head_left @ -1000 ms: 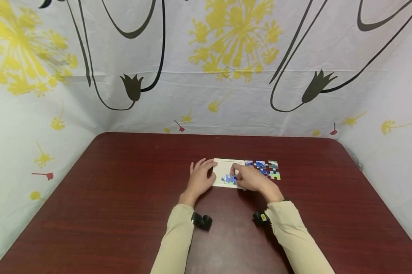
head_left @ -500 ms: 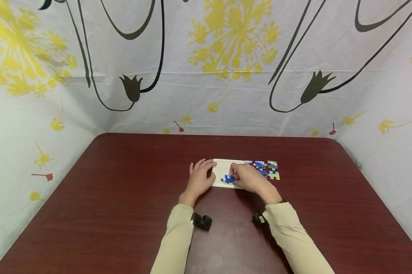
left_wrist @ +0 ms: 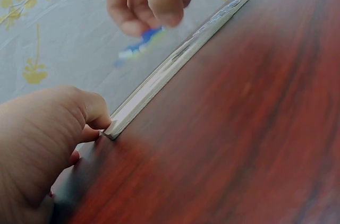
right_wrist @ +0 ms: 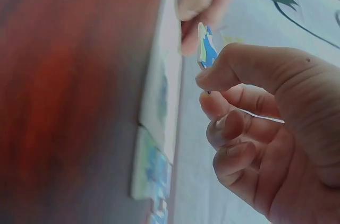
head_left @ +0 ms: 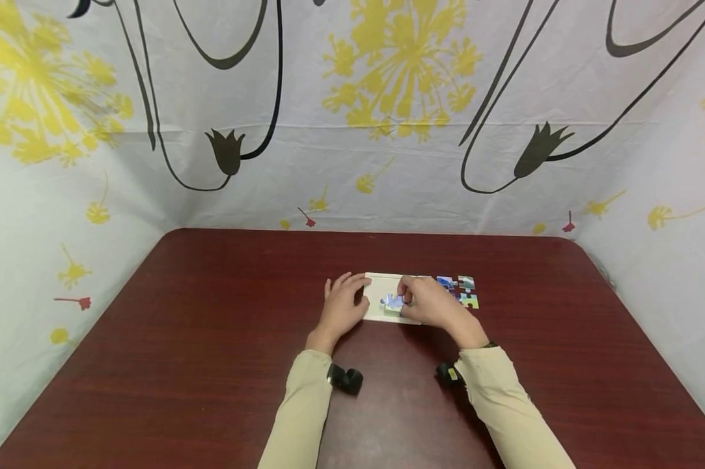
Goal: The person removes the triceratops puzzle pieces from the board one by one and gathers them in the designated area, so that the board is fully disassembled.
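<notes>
In the head view a pale puzzle board [head_left: 379, 284] with a raised rim lies flat on the table. My left hand [head_left: 342, 303] holds its left end, the thumb at the near corner and the index finger at the far one; in the left wrist view the thumb [left_wrist: 95, 110] bends onto the corner. My right hand [head_left: 437, 305] pinches a blue and green jigsaw piece [head_left: 392, 305] between thumb and fingers. The right wrist view shows that piece [right_wrist: 206, 46] tilted and raised off the board, with the other fingers curled beneath.
Several jigsaw pieces [head_left: 469, 300] lie just right of the board, partly hidden behind my right hand. The dark red wooden table [head_left: 211, 339] extends around them. A white patterned cloth [head_left: 352, 169] hangs behind the table's far edge.
The right hand has shifted slightly right and lifted the jigsaw piece, tilting it so it looks paler. Left hand and board stay put.
</notes>
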`<state>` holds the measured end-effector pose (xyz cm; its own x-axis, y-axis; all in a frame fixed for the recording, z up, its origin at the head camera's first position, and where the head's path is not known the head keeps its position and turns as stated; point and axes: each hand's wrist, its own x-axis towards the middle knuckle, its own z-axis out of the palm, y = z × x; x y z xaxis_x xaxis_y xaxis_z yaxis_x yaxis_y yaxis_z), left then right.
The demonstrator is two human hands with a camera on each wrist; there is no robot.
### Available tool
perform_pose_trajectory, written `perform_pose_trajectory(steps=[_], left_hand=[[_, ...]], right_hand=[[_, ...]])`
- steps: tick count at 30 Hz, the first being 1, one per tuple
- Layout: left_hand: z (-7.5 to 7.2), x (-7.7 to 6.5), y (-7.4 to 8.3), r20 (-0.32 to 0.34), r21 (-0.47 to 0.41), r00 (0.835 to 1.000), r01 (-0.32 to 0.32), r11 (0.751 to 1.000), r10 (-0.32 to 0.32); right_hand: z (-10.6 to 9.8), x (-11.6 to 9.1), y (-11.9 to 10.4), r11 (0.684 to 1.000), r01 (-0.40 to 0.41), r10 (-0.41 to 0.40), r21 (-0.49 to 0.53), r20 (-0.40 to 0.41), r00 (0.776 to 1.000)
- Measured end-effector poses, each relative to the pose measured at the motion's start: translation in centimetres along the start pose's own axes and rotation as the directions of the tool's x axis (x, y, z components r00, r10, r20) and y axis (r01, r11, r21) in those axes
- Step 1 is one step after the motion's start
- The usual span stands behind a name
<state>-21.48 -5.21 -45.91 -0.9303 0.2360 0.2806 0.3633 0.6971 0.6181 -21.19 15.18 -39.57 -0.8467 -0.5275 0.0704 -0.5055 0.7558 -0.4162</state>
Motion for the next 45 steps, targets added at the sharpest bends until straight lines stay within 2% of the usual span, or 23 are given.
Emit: perform_pose_trajectory(steps=[8, 14, 20, 25, 35, 45], left_hand=[[-0.1, -0.2, -0.4, -0.011, 0.001, 1.000, 0.012, 1.000, -0.012], [-0.2, -0.3, -0.5, -0.015, 0.002, 1.000, 0.000, 1.000, 0.000], [-0.1, -0.4, -0.5, -0.004, 0.002, 1.000, 0.007, 1.000, -0.007], [0.1, -0.3, -0.4, 0.001, 0.004, 1.000, 0.000, 1.000, 0.000], [0.0, 0.0, -0.1, -0.003, -0.004, 1.000, -0.014, 1.000, 0.014], [0.0, 0.0, 0.0, 0.006, 0.002, 1.000, 0.002, 1.000, -0.002]], right_hand=[[-2.5, -1.2, 1.3, 0.996, -0.066, 0.069, 0.056, -0.047, 0.997], [-3.2, -2.5, 3.3, 0.991, -0.115, 0.118, 0.067, -0.050, 0.992], [-3.6, -4.1, 5.0, 0.981, -0.177, 0.177, 0.080, 0.010, 0.984], [-4.3, -4.9, 5.7, 0.977, -0.198, 0.197, 0.082, 0.017, 0.980], [-4.4, -5.4, 6.3, 0.957, -0.265, 0.246, 0.117, 0.157, 0.957], [-3.6, -5.3, 6.3, 0.948, -0.292, 0.267, 0.129, 0.186, 0.946]])
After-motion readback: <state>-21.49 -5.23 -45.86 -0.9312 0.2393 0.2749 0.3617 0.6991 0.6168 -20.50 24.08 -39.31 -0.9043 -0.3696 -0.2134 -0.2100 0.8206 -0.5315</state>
